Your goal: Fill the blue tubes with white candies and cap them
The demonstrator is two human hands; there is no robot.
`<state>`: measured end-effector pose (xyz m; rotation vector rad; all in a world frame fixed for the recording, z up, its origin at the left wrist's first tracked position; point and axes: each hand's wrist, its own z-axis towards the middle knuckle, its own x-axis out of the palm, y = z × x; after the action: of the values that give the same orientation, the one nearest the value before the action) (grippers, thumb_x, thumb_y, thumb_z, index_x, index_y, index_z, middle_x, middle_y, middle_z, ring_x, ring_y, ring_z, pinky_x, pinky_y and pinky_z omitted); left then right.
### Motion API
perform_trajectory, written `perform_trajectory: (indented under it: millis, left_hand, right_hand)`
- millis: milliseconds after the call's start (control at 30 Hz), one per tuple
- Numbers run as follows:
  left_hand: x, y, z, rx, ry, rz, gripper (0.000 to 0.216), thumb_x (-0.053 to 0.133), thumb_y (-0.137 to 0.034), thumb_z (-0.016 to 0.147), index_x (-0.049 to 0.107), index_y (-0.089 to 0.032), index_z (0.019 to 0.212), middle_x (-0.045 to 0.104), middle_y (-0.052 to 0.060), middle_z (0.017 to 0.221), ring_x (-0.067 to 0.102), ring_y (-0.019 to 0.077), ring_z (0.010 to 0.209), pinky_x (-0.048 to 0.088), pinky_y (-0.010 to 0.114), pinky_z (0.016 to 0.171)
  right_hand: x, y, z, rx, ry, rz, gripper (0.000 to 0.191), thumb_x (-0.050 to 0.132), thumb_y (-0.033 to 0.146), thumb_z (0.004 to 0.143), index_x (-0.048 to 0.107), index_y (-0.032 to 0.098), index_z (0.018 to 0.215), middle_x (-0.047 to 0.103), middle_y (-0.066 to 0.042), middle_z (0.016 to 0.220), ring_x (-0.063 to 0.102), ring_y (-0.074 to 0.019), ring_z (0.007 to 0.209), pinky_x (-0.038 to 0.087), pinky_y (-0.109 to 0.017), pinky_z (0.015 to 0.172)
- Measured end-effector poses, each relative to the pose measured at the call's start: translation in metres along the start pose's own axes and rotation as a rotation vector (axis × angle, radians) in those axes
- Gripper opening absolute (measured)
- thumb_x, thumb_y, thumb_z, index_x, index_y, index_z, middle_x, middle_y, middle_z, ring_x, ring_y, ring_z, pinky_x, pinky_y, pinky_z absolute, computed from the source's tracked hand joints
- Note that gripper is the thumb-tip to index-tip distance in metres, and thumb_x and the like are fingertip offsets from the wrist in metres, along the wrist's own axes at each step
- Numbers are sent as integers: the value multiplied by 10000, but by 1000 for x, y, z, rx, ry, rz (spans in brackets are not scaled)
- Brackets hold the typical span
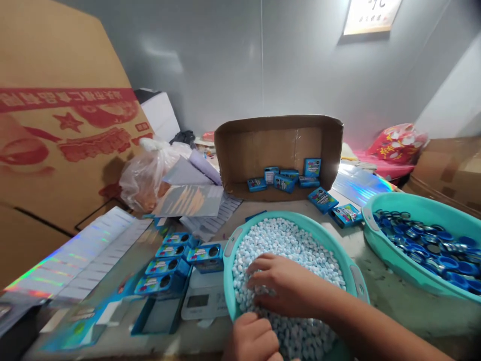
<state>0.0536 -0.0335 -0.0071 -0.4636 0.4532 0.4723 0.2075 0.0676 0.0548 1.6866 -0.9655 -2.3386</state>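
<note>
A teal basin at the counter's near edge is heaped with small pale blue pellets. The right hand lies on the heap with loosely spread fingers sunk into it. The left hand is curled closed at the basin's near rim. It is cut off by the frame, so I cannot tell if it grips anything.

A second teal basin to the right holds round blue caps. Behind, a cardboard box lying on its side contains small blue packets.

More open packets sit left of the pellets, beside a white scale. Holographic sheets and a plastic bag lie beyond, before a grey wall.
</note>
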Motion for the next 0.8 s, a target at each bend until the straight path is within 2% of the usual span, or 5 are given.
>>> perform_trajectory:
  millis: [233, 567, 667, 767, 800]
  left_hand:
    - [0, -8, 15, -124, 133, 65, 326, 481, -298, 945, 443, -207, 635, 489, 1, 572, 472, 145, 574, 292, 332, 500]
    - [1, -16, 22, -212, 130, -7, 246, 569, -298, 886, 446, -244, 680, 531, 10, 582, 532, 187, 554, 343, 380, 439]
    - [-8, -10, 21, -268, -13, -53, 183, 542, -272, 900, 452, -255, 741, 536, -2, 621, 559, 181, 602, 444, 361, 492]
    - [-36, 14, 20, -461, -307, 65, 77, 554, -196, 912, 524, -264, 934, 590, 27, 849, 608, 198, 830, 544, 377, 716]
    - [-50, 25, 21, -543, -375, 152, 156, 603, -196, 900, 553, -246, 1039, 604, 58, 972, 605, 221, 933, 537, 415, 817]
  right_hand:
    - [-4, 0, 0, 57, -8, 63, 143, 729, 155, 836, 690, 223, 956, 699, -47, 1000, 611, -217, 961, 471, -345, 882]
    - [-3, -4, -3, 88, -37, 100, 181, 597, 98, 892, 714, 212, 972, 709, -56, 951, 635, -214, 907, 504, -343, 808]
    - [-2, -4, -1, 95, -39, 79, 180, 618, 81, 880, 729, 201, 954, 712, -58, 928, 644, -217, 902, 500, -342, 811]
    - [-1, -6, -1, 120, -75, 76, 145, 633, 104, 908, 745, 185, 952, 714, -63, 927, 655, -212, 909, 498, -337, 824]
    - [-1, -7, -1, 125, -97, 78, 138, 627, 119, 925, 746, 180, 956, 715, -67, 937, 657, -210, 913, 499, -337, 833]
